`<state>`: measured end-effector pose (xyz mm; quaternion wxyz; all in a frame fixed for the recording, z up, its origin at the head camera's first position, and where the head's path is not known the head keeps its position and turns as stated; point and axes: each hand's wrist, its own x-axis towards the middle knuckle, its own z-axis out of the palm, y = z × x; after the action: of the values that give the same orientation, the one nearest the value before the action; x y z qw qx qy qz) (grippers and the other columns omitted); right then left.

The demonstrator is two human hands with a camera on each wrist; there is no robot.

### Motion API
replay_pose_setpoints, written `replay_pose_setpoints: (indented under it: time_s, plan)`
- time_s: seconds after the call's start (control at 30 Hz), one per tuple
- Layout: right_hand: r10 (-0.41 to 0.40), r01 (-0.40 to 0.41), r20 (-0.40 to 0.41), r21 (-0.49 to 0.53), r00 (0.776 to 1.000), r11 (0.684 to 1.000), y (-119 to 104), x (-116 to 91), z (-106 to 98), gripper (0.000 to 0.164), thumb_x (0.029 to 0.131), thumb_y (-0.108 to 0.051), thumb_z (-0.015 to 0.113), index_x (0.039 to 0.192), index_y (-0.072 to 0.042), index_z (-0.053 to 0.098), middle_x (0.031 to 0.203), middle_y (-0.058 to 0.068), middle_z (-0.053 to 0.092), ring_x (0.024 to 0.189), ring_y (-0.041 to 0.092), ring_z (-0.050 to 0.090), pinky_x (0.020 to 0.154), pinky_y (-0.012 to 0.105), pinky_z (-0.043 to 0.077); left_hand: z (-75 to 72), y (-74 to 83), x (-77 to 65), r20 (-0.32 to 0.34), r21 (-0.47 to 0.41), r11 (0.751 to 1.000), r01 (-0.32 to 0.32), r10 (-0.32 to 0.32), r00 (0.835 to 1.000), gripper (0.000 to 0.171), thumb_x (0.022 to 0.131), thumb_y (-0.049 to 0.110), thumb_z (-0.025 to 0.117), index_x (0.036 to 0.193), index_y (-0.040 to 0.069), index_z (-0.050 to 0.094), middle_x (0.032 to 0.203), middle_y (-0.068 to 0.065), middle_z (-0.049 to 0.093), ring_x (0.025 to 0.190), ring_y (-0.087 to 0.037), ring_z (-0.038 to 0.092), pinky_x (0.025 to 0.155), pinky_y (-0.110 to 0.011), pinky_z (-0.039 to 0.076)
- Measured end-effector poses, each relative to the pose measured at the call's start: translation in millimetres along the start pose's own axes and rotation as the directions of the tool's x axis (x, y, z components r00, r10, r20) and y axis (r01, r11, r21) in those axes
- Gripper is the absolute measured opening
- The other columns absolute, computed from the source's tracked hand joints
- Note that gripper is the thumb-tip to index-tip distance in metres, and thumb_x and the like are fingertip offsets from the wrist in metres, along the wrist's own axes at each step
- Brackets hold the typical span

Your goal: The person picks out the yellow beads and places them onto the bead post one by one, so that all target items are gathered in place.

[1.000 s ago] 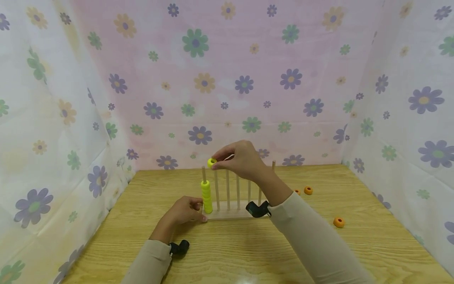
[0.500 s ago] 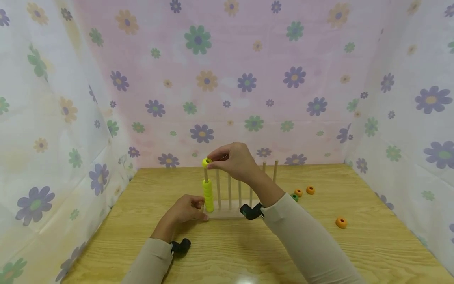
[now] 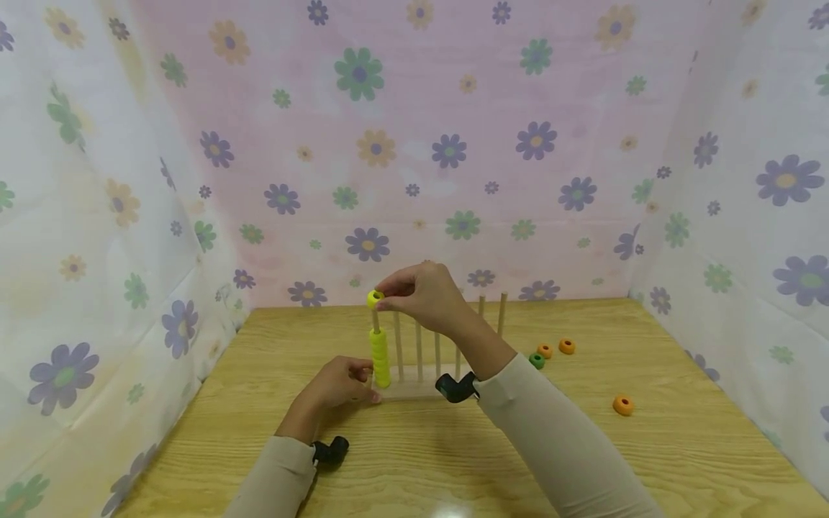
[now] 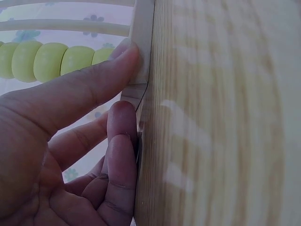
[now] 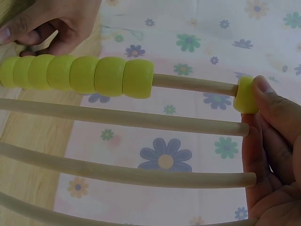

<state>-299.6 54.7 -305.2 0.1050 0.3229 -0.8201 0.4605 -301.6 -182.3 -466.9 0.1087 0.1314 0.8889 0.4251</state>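
My right hand [image 3: 427,298] pinches a yellow bead [image 3: 375,299] between thumb and fingers at the top of the leftmost peg [image 5: 195,82] of a wooden peg rack [image 3: 414,391]. In the right wrist view the peg's tip meets this bead, and bare peg shows below it. Several yellow beads [image 5: 84,75] sit stacked on the lower part of that peg. At the left end of the base [image 4: 141,56] my left hand [image 3: 340,381] holds on, its thumb on the front and other fingers curled behind. The other pegs I can see carry no beads.
Right of the rack, a green bead [image 3: 537,360] and two orange beads [image 3: 545,351] lie close together on the wood-grain table [image 3: 492,460]. Another orange bead [image 3: 623,406] lies nearer me. Flowered cloth [image 3: 414,180] stands behind and at both sides.
My right hand has moved left with the yellow bead, from above the second peg onto the tip of the leftmost one. The left hand stays on the base.
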Motion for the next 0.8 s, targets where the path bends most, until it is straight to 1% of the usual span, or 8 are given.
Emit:
replay_pose_setpoints:
  time_s: [0.23,0.37,0.57,0.8]
  plan:
    - [0.014,-0.014,-0.006,-0.047,1.0,0.999,-1.7,0.4,1.4,0.018,0.086,-0.024,0.086,0.103,-0.017,0.083,0.093,-0.008,0.078,0.08,0.003,0.073,0.073,0.024,0.06,-0.8,1.3,-2.3,0.003,-0.047,0.999,0.004,-0.004,1.0,0.064,0.073,0.021,0.096,0.132,0.016,0.073,0.098,-0.008,0.062,0.084,-0.02,0.052,0.067,-0.032,0.046]
    - [0.022,-0.022,-0.007,-0.047,1.0,0.999,-1.8,0.4,2.3,0.019,0.086,-0.024,0.086,0.103,-0.017,0.083,0.093,-0.007,0.078,0.08,0.004,0.073,0.073,0.024,0.06,-0.3,1.9,-3.2,0.002,-0.041,0.999,0.003,-0.003,1.0,0.064,0.073,0.022,0.096,0.133,0.015,0.072,0.098,-0.008,0.062,0.084,-0.02,0.052,0.067,-0.032,0.046]
    - [0.028,-0.028,-0.005,-0.053,1.0,0.998,-2.8,0.1,3.2,0.019,0.086,-0.025,0.086,0.103,-0.017,0.083,0.093,-0.008,0.078,0.08,0.004,0.073,0.073,0.024,0.06,-0.6,4.5,-4.2,0.0,-0.038,0.999,0.022,-0.022,1.0,0.066,0.074,0.021,0.096,0.135,0.014,0.071,0.098,-0.008,0.062,0.083,-0.02,0.052,0.067,-0.031,0.045]
    - [0.036,-0.036,-0.007,-0.046,0.999,0.998,-3.6,-0.2,3.4,0.018,0.086,-0.025,0.086,0.102,-0.018,0.083,0.091,-0.008,0.078,0.079,0.004,0.073,0.073,0.024,0.06,-0.4,4.2,-3.4,-0.004,-0.028,0.999,0.021,-0.021,1.0,0.067,0.073,0.022,0.096,0.135,0.014,0.071,0.097,-0.009,0.063,0.082,-0.02,0.052,0.065,-0.031,0.045]
